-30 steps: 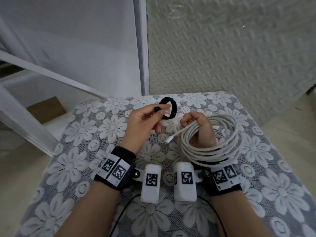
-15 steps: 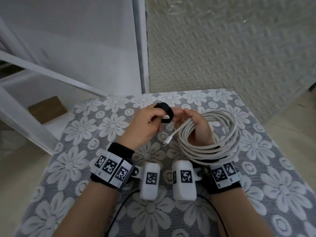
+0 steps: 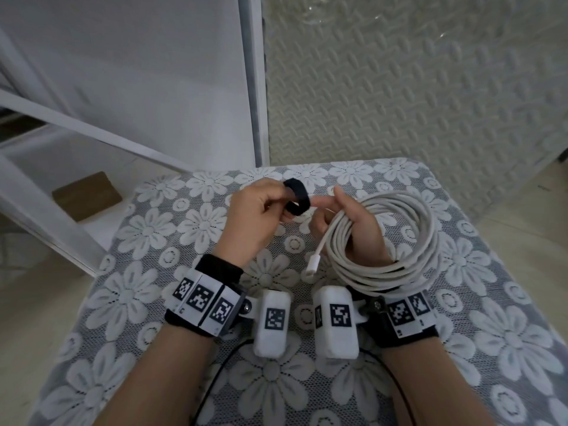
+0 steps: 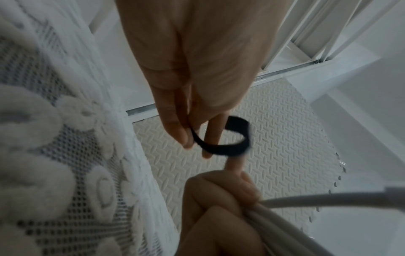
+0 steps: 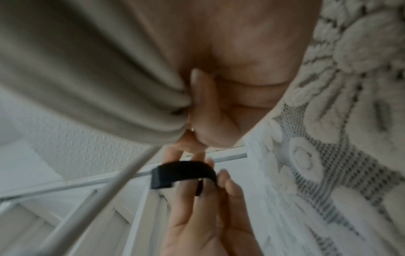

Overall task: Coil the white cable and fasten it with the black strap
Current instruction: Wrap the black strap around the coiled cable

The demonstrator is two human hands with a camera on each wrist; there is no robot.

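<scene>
Strap (image 3: 296, 200) (in left hand (image 3: 258, 216)) sits left of cable (image 3: 384, 241) above table (image 3: 153, 302).

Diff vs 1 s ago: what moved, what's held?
The left hand brought the black strap across to the right hand, whose raised fingertip now touches the loop. No grip changed: left still pinches the strap, right still grips the white cable coil, plug end dangling above the table.
</scene>
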